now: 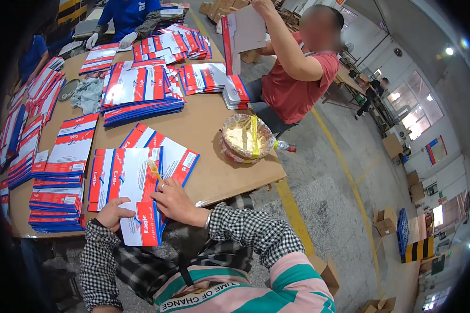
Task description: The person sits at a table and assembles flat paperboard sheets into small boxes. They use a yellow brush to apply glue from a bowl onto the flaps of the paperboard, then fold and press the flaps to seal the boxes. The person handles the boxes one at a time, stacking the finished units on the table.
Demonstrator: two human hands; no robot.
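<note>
My left hand (113, 213) grips the edge of a flat red, white and blue printed carton (136, 235), folded at its near end, which overhangs the table's front edge. In my right hand (177, 203) is a small brush (154, 170) with a yellowish handle, its bristle end pointing away from me over the carton's white panel. The right fingers also rest close against the print. Beneath, another flat carton (180, 159) lies askew. To the right sits a plastic-lined bowl (232, 148) of pale yellow paste, with yellow tape across it.
Stacks of flat cartons (57, 201) stand at left, with a taller pile (141, 107) mid-table. A grey-blue rag (89, 95) lies beyond. A co-worker in red (303, 78) lifts a carton sheet; another in blue (128, 18) wears white gloves. The table edge (245, 189) runs in front of me.
</note>
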